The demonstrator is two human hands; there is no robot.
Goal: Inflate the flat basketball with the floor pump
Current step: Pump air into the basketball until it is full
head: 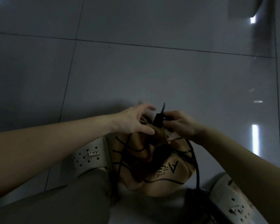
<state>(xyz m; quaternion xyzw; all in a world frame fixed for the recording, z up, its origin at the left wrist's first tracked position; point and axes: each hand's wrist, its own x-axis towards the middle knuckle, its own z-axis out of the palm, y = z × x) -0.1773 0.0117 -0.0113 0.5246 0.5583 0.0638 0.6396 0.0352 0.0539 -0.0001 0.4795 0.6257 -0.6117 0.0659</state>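
Between my feet, on the tiled floor [136, 70], the ball [152, 167] lies flat and folded, black seams showing, its top ridge just under both hands. Right hand [179, 125]: fingers curled round the black nozzle [158, 121], gripping it from the right side. Left hand [132, 120]: fingers spread and fairly straight, thumb lying along the ball's top fold, holding nothing; it steadies the skin just left of the nozzle. Nozzle long axis: near upright, slightly tilted, lower end on or at the ball's top between the two hands; contact point is hidden by my fingers. Valve not visible, so I cannot tell whether the needle is seated. Hose [195, 157] runs from the nozzle in a loop over the right side of the ball down to the pump [199, 198], dark and blurred beside my right foot. Judgement: next move is a push along the nozzle axis, straight down into the ball, by the right hand; left hand must brace the slack skin or it will buckle.
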